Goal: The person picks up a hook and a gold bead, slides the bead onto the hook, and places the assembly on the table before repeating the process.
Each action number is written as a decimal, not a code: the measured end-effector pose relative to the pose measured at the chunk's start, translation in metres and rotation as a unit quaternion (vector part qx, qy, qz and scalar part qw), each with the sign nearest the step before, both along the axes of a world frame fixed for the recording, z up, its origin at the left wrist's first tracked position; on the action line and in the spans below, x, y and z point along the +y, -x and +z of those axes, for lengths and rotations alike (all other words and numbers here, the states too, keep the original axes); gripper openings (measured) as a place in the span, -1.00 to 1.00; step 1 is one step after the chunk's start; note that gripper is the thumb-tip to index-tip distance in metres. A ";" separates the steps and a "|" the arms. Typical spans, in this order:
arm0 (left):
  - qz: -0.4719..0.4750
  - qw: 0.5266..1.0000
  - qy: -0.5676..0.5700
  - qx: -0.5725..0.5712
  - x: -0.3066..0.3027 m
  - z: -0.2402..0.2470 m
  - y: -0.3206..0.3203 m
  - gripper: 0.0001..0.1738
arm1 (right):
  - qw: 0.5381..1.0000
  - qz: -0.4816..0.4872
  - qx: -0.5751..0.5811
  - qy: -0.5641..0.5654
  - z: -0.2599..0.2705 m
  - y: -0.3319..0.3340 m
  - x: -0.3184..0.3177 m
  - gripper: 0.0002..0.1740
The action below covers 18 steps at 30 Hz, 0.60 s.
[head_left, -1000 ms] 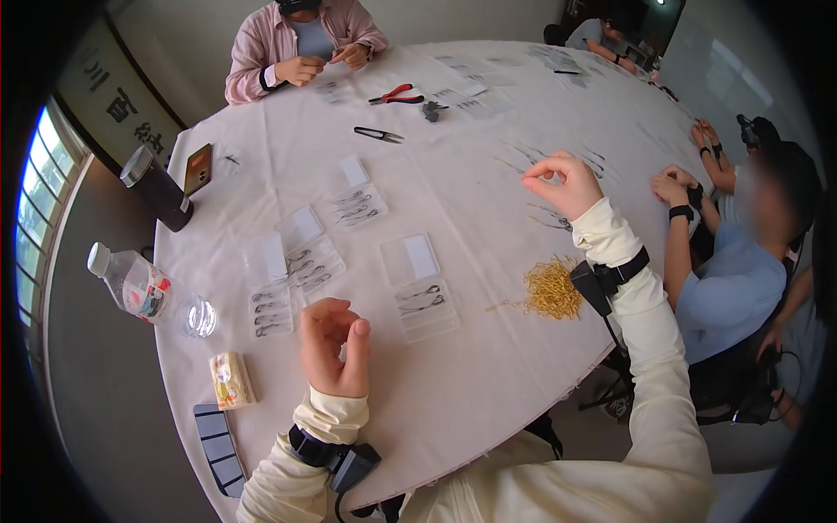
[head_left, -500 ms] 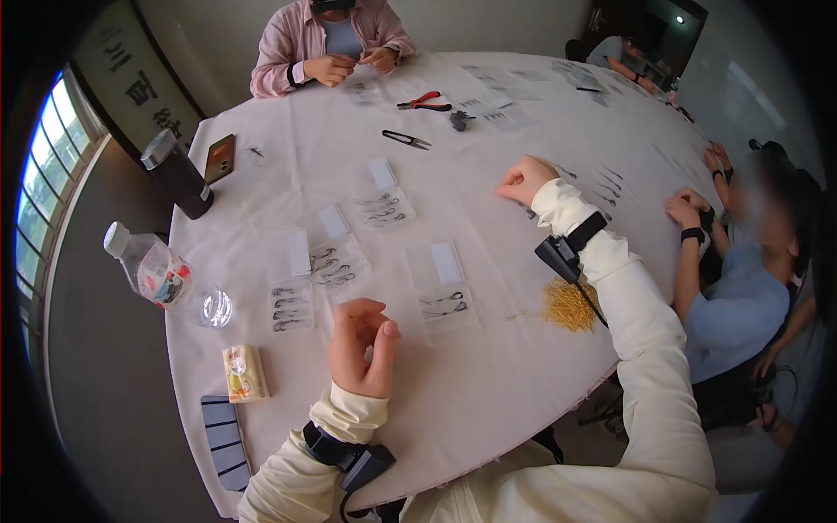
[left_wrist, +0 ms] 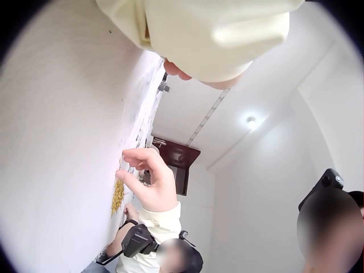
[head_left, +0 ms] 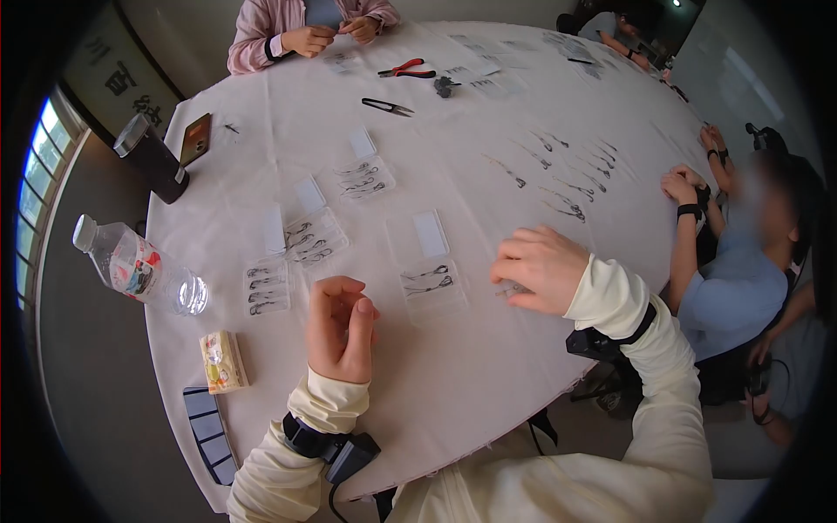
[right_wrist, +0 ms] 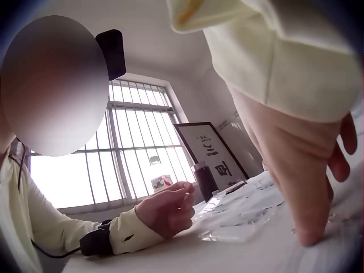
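My right hand (head_left: 540, 270) reaches down over the table, fingers bent and apart from the thumb, as the left wrist view shows. A small greyish bit (head_left: 512, 288) shows beside its thumb. The pile of gold-coloured thin pieces (left_wrist: 118, 196) lies by this hand and is hidden under it in the head view. My left hand (head_left: 342, 329) stays loosely curled over the cloth, holding nothing visible. Between the hands lies an opened clear plastic box (head_left: 433, 305) with dark, looped wire-like pieces (head_left: 427, 281) in it. Several similar dark pieces with thin stems (head_left: 571, 205) lie farther off.
More clear boxes with dark pieces (head_left: 309, 240) lie left of centre. Snips (head_left: 387, 107) and red-handled pliers (head_left: 408, 70) lie beyond. A water bottle (head_left: 139, 268), dark flask (head_left: 153, 161) and tissue pack (head_left: 223, 361) stand on the left. Other people (head_left: 732, 261) sit around the table.
My right hand has moved from beside the laid-out dark pieces back toward me, over the gold pile, and its fingers have spread from a pinch. The left hand keeps its pose.
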<state>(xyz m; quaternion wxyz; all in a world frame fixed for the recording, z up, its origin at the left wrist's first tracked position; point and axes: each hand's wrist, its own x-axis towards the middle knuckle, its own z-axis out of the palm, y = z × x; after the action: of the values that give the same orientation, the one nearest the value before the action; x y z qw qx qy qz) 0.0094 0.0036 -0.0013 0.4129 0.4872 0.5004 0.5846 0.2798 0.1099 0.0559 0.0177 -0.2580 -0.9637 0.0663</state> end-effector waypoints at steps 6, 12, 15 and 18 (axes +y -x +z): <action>0.011 1.000 -0.006 0.008 0.001 0.000 -0.002 -0.86 | 0.996 0.009 0.082 0.020 -0.016 -0.015 -0.007 -0.86; -0.024 0.998 -0.012 0.049 -0.003 -0.004 0.000 -0.84 | 0.943 -0.055 0.250 0.211 0.009 0.021 -0.017 -0.90; -0.076 0.993 -0.037 0.085 -0.003 0.001 0.000 -0.79 | 0.933 -0.018 0.292 0.208 -0.004 0.057 -0.021 -0.87; -0.073 0.991 -0.028 0.106 -0.003 -0.004 0.002 -0.84 | 0.929 0.020 0.321 0.182 -0.017 0.084 -0.026 -0.82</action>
<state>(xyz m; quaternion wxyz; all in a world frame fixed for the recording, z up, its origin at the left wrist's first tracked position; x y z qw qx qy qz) 0.0077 0.0010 -0.0051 0.3856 0.5932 0.4879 0.5113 0.1962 0.0835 0.0385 0.2772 -0.2024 -0.8829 0.3205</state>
